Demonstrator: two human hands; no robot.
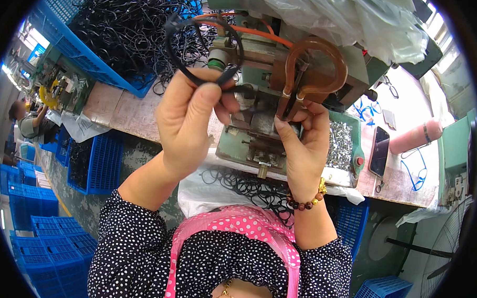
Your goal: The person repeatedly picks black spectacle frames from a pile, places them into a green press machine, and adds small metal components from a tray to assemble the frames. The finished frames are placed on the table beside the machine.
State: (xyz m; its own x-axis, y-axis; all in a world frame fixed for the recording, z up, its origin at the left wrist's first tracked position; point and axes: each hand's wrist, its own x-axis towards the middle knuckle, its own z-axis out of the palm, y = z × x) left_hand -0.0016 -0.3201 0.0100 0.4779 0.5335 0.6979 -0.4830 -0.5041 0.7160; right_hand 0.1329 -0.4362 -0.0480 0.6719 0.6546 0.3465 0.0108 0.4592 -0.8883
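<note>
My left hand (184, 121) holds an elastic loop (202, 50) left of the machine (282, 93); the loop crate (94, 60) lies behind-left, a phone (379, 151) probably on the bench, right.

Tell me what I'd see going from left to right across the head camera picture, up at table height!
Blue crate of black cord loops → left hand pinching a black loop → right hand at the green machine → tray of small metal bits → dark phone → pink roll.
</note>
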